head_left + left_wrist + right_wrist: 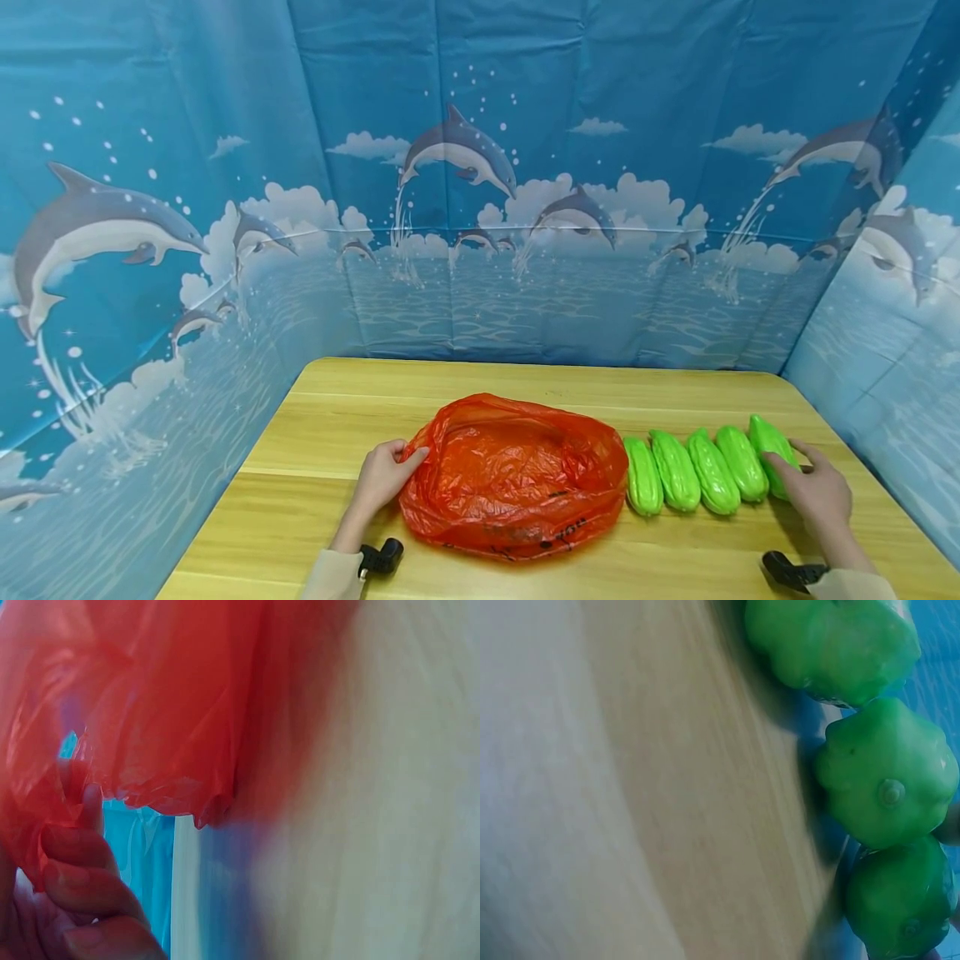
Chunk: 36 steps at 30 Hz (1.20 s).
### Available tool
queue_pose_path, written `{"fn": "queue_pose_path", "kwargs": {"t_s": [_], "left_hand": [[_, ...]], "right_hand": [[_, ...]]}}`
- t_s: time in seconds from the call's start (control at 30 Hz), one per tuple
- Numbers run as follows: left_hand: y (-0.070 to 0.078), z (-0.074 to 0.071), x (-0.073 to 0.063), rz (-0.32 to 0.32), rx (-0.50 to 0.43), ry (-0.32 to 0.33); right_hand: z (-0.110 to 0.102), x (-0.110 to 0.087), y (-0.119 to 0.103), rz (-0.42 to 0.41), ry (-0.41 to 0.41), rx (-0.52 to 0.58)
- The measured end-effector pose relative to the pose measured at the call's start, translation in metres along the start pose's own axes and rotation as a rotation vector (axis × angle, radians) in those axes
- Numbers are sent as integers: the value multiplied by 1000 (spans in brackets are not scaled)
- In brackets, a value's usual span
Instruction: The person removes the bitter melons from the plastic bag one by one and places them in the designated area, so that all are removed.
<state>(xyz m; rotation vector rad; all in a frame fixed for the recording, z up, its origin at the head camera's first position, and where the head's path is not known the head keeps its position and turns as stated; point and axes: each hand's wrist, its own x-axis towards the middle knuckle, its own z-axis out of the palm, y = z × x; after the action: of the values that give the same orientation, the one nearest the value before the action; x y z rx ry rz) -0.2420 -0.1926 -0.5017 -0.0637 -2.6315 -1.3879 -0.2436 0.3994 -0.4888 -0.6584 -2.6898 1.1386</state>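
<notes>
A thin red plastic bag (510,475) lies on the table with its mouth spread wide and dark lettering on its near side. My left hand (382,479) pinches the bag's left rim; in the left wrist view its curled fingers (86,889) are at the gathered plastic. To the bag's right, several glossy green, ribbed bitter melons (678,471) lie side by side. My right hand (823,498) grips the rightmost bitter melon (767,442) between thumb and fingers. In the right wrist view, fingertips show at the edge beside the lowest bitter melon (900,900).
The wooden table (330,433) has rounded far corners. A blue dolphin-print curtain (465,308) hangs behind it and along both sides. A black wrist device (382,557) is strapped on each arm, just below the hands.
</notes>
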Motion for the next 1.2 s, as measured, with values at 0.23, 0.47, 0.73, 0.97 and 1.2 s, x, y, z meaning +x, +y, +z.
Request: {"fn": "queue_pose_path", "kwargs": {"t_s": [0.23, 0.47, 0.73, 0.97, 1.2], "left_hand": [[-1, 0, 0, -13, -19, -6], [-1, 1, 1, -9, -23, -5], [-2, 2, 2, 10, 9, 15], [-3, 2, 2, 19, 19, 20], [-3, 1, 2, 18, 12, 17]], "right_hand": [[0, 2, 3, -4, -19, -20], [-1, 2, 1, -27, -31, -34], [0, 3, 2, -14, -33, -40], [2, 1, 1, 0, -31, -31], [5, 3, 5, -13, -4, -13]]}}
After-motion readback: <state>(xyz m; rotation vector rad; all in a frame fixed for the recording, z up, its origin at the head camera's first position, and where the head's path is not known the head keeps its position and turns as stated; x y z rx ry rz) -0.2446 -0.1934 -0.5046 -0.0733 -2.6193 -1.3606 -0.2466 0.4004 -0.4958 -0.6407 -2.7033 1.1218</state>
